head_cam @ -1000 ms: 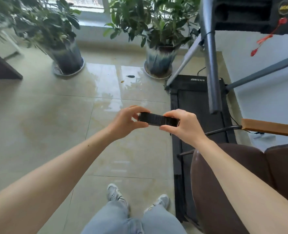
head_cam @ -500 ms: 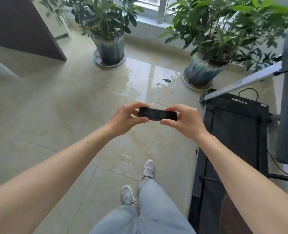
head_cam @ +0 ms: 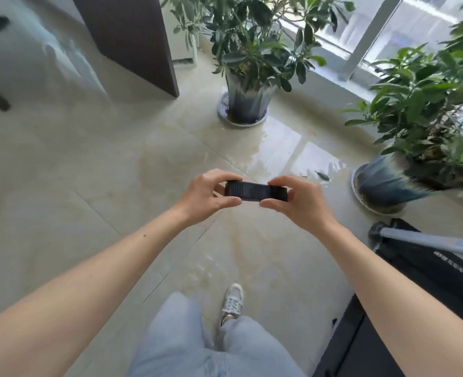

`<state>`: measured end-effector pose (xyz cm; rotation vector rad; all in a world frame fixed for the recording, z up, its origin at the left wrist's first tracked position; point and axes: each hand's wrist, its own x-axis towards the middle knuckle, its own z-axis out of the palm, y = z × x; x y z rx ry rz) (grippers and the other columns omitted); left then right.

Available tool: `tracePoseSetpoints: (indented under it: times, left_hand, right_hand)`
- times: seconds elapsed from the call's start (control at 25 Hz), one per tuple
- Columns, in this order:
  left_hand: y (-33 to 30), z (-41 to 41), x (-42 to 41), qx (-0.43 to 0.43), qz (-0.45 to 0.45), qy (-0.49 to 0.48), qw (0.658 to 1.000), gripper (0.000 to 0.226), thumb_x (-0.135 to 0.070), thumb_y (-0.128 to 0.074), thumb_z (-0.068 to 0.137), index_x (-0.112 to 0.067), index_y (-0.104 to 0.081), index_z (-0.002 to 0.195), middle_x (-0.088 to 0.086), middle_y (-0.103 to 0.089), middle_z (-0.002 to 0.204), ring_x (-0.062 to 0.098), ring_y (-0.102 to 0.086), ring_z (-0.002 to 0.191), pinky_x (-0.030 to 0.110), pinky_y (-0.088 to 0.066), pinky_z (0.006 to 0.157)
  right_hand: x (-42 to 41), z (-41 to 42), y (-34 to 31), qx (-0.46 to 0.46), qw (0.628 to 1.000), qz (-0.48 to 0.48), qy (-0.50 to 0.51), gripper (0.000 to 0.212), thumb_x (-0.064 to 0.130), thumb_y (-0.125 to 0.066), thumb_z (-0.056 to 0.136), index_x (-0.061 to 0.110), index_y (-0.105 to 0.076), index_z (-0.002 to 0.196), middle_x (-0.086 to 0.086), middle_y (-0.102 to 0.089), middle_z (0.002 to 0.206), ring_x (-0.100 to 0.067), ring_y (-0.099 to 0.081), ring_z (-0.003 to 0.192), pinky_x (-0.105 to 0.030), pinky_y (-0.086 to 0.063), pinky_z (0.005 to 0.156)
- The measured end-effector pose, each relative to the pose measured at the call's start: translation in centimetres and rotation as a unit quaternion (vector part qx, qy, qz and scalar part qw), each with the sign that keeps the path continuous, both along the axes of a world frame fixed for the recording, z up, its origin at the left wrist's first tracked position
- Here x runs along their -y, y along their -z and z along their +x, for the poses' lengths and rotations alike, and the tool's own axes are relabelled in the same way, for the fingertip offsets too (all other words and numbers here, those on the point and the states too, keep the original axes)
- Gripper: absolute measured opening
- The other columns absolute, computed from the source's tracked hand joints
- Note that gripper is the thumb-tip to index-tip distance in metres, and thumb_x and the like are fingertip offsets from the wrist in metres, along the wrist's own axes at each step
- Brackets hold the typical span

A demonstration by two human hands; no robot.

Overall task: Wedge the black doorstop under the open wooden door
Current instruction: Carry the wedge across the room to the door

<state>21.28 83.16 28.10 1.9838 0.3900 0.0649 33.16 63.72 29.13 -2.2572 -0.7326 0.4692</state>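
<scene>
While both arms reach forward above the glossy tile floor, the black doorstop hangs level in the air between 2 hands. The left hand has its grip pinching the doorstop's left end, thumb below and fingers on top; the right hand has its grip pinching the right end the same way. The dark wooden door stands well apart, at the upper left. Beyond the hands stand 2 potted plants, 1 near the door and 1 to the right. A white sneaker shows below.
</scene>
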Motion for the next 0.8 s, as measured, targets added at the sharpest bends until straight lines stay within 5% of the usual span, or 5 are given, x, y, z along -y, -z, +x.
tracePoseSetpoints:
  times: [0.24, 0.44, 0.8]
  left_hand:
    - [0.4, 0.7, -8.1, -0.005, 0.001, -0.062, 0.998, 0.041, -0.015, -0.079, 0.073, -0.021, -0.065, 0.111, 0.001, -0.064, 0.105, 0.020, -0.065, 0.082, 0.030, -0.055, 0.076]
    - [0.5, 0.6, -17.8, -0.004, -0.005, -0.091, 0.996, 0.041, -0.015, -0.079, 0.072, -0.020, -0.066, 0.111, 0.001, -0.064, 0.106, 0.023, -0.066, 0.086, 0.032, -0.055, 0.077]
    - [1.6, -0.1, -34.1, -0.015, -0.010, -0.119, 0.993, 0.041, -0.016, -0.080, 0.072, -0.020, -0.066, 0.111, -0.001, -0.063, 0.105, 0.022, -0.065, 0.088, 0.008, -0.045, 0.066]
  right_hand:
    - [-9.8, 3.3, 0.2, -0.013, 0.997, -0.002, -0.072, 0.037, 0.032, -0.087, 0.065, 0.026, -0.071, 0.097, 0.007, -0.067, 0.089, -0.017, -0.058, 0.071, -0.033, -0.052, 0.072]
    - [-20.3, 4.2, 0.4, 0.001, 0.995, 0.010, -0.096, 0.038, 0.027, -0.088, 0.063, 0.020, -0.073, 0.097, -0.001, -0.069, 0.089, -0.009, -0.055, 0.065, -0.032, -0.050, 0.071]
    - [-37.5, 4.4, 1.1, -0.012, 0.995, 0.003, -0.103, 0.040, 0.030, -0.087, 0.064, 0.023, -0.072, 0.100, 0.000, -0.069, 0.091, 0.000, -0.055, 0.068, -0.017, -0.046, 0.071]
